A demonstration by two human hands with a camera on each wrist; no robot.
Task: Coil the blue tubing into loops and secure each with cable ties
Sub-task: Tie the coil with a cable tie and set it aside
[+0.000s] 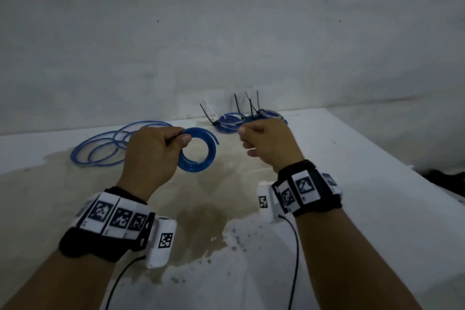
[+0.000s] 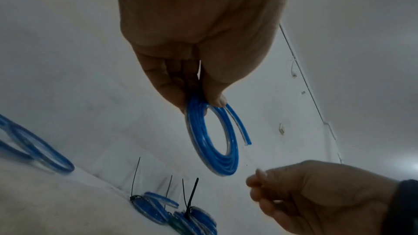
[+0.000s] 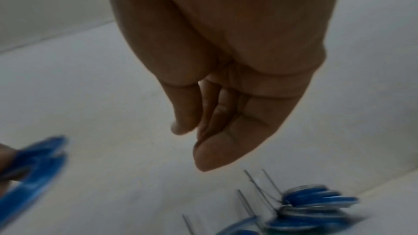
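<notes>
Left hand [image 1: 151, 156]: fingers and thumb curled round a small blue tubing coil [image 1: 201, 150], pinched at its upper edge and held upright above the counter [image 1: 352, 209]; one short free tube end [image 2: 239, 128] curving off the coil's outer turn; a dark strip, possibly a cable tie, visible between the pinching fingers [image 2: 167, 81]. Right hand [image 1: 269, 143]: raised just beside the coil without touching it, fingers loosely curled toward the thumb; nothing discernible between the fingertips [image 3: 203, 156], right wrist view blurred.

Loose blue tubing [image 1: 105, 148]: lying in wide, untied loops on the counter, behind and left of the left hand. Finished coils [image 1: 231, 122]: clustered at the back of the counter against the wall [image 1: 226, 33], partly hidden by the right hand; black cable tie tails [image 1: 236, 106] standing up from them. Brownish stain [image 1: 206, 199]: spread over the counter surface below both hands. Wrist bands [image 1: 115, 219] with printed markers on both forearms.
</notes>
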